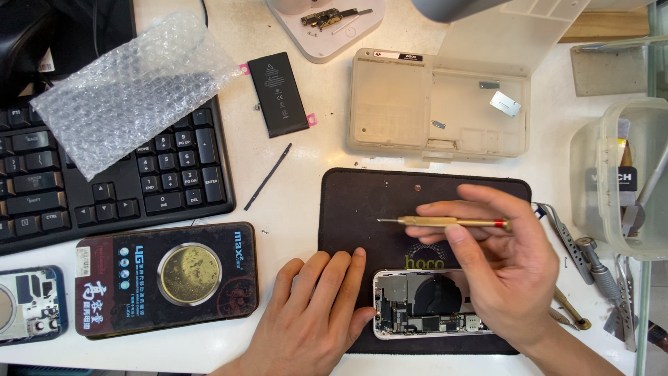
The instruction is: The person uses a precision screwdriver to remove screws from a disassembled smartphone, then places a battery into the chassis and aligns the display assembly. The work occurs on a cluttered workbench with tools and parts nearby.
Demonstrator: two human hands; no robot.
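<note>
Bright, even overhead light, soft shadows under the hands (pixel 410 292), sharp focus, mild glare on the bubble wrap (pixel 132 87).

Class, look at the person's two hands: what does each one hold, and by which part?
The right hand holds a screwdriver by its brass handle, near the red end. The left hand holds nothing; it rests flat beside the opened phone.

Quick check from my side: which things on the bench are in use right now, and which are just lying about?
In use: right hand holding brass screwdriver; left hand steadying opened phone on dark work mat.

Lying about: battery, bubble wrap, keyboard, plastic parts box, tweezers, round-windowed tin.
</note>
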